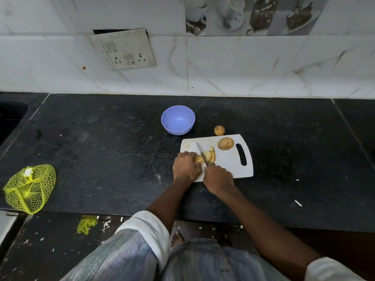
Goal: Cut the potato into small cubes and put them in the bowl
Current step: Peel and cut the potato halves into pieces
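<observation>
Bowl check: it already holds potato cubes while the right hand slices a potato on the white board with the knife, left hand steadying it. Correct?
Not quite. In the head view the bowl is empty. The rest holds: right hand works the knife through the potato on the board, left hand steadying.

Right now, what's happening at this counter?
A person is slicing a potato on a white plastic cutting board. The left hand steadies it while the right hand works a steel knife. Several slices lean beside the blade. The round lavender bowl behind holds nothing yet; two whole potatoes wait nearby.
</observation>
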